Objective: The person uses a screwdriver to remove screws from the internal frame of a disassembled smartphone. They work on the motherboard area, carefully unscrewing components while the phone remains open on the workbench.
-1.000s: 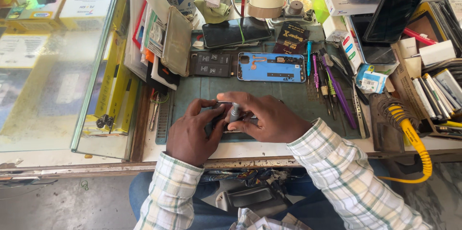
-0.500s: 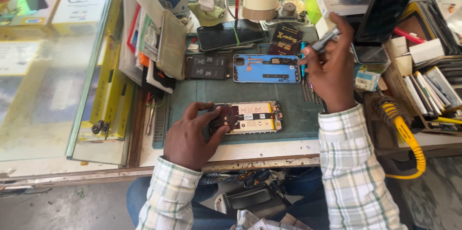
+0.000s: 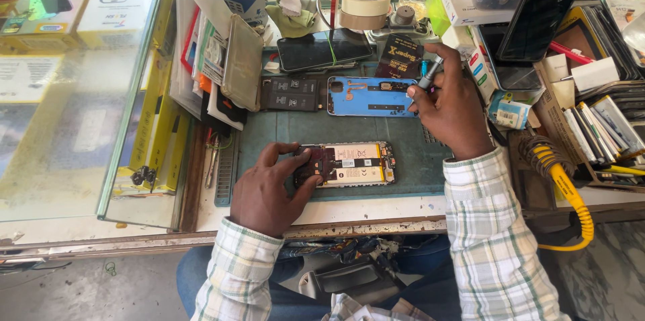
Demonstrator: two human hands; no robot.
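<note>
Partly, the left hand (image 3: 269,190) covers the opened phone (image 3: 353,164).

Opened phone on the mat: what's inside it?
The opened phone shows a pale battery and dark circuit board. The left hand covers its left end, so parts there are hidden. It lies on the green mat.
</note>
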